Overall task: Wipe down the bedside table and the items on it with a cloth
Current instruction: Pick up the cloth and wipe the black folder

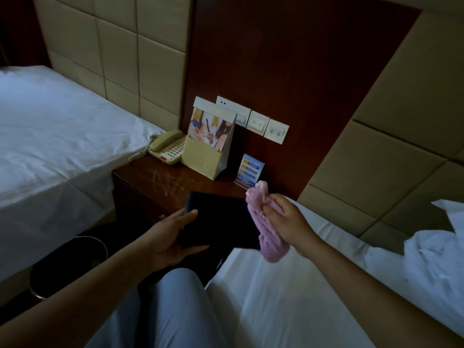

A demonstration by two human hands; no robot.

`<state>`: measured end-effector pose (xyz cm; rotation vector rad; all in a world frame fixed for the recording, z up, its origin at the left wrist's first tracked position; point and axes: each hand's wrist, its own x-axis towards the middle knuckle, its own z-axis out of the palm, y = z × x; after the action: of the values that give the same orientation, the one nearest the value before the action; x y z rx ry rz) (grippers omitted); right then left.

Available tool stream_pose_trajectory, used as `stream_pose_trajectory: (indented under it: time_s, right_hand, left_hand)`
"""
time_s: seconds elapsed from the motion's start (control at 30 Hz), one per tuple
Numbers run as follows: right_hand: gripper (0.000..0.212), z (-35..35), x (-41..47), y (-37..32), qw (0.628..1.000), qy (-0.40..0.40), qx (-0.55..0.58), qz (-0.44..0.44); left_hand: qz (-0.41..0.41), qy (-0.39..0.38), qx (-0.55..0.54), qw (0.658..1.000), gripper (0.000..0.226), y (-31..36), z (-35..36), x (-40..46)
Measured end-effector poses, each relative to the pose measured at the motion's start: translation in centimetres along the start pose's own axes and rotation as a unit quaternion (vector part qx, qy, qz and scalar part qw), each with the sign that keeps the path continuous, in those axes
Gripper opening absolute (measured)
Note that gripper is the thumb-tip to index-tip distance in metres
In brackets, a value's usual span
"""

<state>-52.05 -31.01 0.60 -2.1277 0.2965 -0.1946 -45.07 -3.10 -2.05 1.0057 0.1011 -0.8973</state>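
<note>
My left hand (pixel 173 234) holds a flat dark folder (pixel 221 219) by its left edge, in the air just in front of the bedside table (pixel 155 179). My right hand (pixel 283 219) grips a fluffy pink cloth (pixel 261 222) against the folder's right edge. On the dark wooden table stand a beige telephone (pixel 168 146), a cream brochure stand (pixel 208 144) with a picture leaflet, and a small blue sign card (pixel 249 170).
White beds flank the table on the left (pixel 50 136) and on the right (pixel 288 285). A round dark waste bin (pixel 67 264) stands on the floor at lower left. Wall switches (pixel 263 124) sit behind the table. My knee (pixel 173 310) is below the folder.
</note>
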Motion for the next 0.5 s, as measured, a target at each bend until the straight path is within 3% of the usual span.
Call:
stream_pose_trajectory:
  time_s: [0.1,0.2,0.37,0.5]
  right_hand:
    - [0.012,-1.5,1.8,-0.2,0.993,-0.044,-0.104,-0.017]
    - [0.008,-0.8,2.7,-2.0,0.949,-0.150,-0.268,-0.073]
    - [0.016,2.8,4.0,-7.6,0.947,-0.139,-0.248,-0.151]
    - [0.019,4.7,4.6,-9.2,0.922,-0.129,-0.298,-0.208]
  left_hand:
    - [-0.003,-0.021,0.071,0.997,0.028,-0.7,1.2,-0.4]
    - [0.008,-0.026,0.143,0.989,0.029,-0.9,2.2,-0.5]
    - [0.014,-0.036,0.184,0.982,0.030,-1.5,3.2,0.0]
    - [0.027,-0.024,0.155,0.987,0.027,-1.8,3.4,0.1]
